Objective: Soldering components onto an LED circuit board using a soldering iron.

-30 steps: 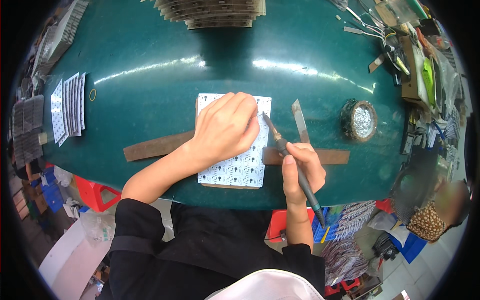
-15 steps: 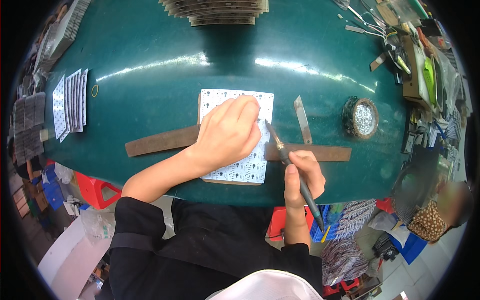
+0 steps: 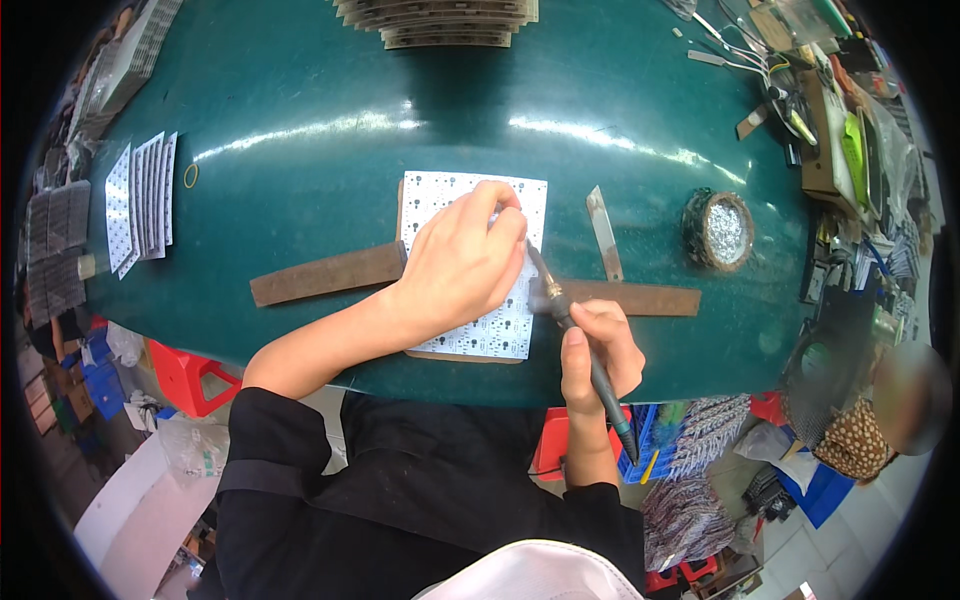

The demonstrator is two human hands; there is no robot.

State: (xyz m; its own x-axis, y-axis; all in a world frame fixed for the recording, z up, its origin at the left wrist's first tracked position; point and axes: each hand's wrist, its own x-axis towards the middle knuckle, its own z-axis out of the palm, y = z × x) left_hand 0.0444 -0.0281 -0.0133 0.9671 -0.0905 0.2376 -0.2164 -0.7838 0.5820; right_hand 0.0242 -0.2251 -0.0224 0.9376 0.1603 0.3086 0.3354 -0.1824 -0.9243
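A white printed circuit board panel (image 3: 480,335) with dark markings lies on a brown backing on the green table. Over its upper middle rests my left hand (image 3: 460,250), fingers bent together in a pinch; what they hold, if anything, is hidden. My right hand (image 3: 603,350) grips a soldering iron (image 3: 600,380) like a pen. The iron's tip is at the panel's right edge, close to my left fingertips; I cannot tell whether it touches. Two brown bars flank the panel, the left bar (image 3: 325,275) and the right bar (image 3: 635,297).
A thin metal blade (image 3: 604,235) lies right of the panel. Farther right stands a round pot of silvery material (image 3: 724,232). Several white panels (image 3: 140,205) lean at the left, beside a rubber band (image 3: 191,175). A stack of boards (image 3: 445,22) sits at the far edge.
My left fingers have shifted slightly to the right, and the index finger is more bent. The soldering iron has moved slightly left, its tip nearer my left fingers.
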